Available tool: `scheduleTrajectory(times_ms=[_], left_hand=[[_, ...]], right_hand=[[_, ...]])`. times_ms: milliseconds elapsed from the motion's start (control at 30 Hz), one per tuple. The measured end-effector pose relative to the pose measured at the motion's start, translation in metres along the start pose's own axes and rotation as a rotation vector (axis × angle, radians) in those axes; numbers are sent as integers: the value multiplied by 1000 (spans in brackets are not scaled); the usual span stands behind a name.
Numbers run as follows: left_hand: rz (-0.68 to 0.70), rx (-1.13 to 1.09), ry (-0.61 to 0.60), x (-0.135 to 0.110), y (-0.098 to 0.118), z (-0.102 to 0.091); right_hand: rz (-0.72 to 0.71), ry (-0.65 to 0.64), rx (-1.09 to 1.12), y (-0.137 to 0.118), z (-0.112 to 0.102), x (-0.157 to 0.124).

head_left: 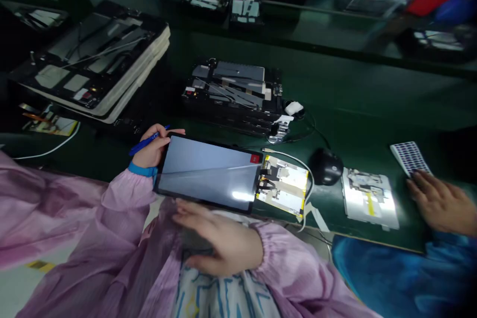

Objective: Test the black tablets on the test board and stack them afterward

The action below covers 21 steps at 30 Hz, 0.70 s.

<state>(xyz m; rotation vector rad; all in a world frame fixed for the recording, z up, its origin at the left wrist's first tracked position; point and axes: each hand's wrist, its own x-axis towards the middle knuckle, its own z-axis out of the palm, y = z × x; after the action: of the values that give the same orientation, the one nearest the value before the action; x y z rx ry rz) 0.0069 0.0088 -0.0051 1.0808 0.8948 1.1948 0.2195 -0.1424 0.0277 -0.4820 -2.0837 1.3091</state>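
Two pink-sleeved hands, held apart – the left hand (149, 148) grips a slim blue pen (146, 141) at the left edge of a black-framed glass tablet (206, 173) in the lower middle of the frame, the right hand (219, 238) open just below it.

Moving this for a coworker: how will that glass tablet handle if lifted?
It likely feels stiff but fragile: the glass tablet looks thin and flat. Its smooth face may be slippery. The yellow board at its edge seems attached, so lifting could strain that link.
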Motion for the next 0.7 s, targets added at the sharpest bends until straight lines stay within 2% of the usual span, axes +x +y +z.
scheduleTrajectory(times_ms=[167,333,500,700], left_hand=[[9,16,-9,0,1,1],[9,30,-9,0,1,2],[3,26,4,0,1,1],[-5,28,24,0,1,1]], right_hand=[[-62,-127,15,0,19,4],[-128,-147,32,-4,19,6],[-172,-127,52,-17,10,9],[-103,-99,124,-32,-20,7]])
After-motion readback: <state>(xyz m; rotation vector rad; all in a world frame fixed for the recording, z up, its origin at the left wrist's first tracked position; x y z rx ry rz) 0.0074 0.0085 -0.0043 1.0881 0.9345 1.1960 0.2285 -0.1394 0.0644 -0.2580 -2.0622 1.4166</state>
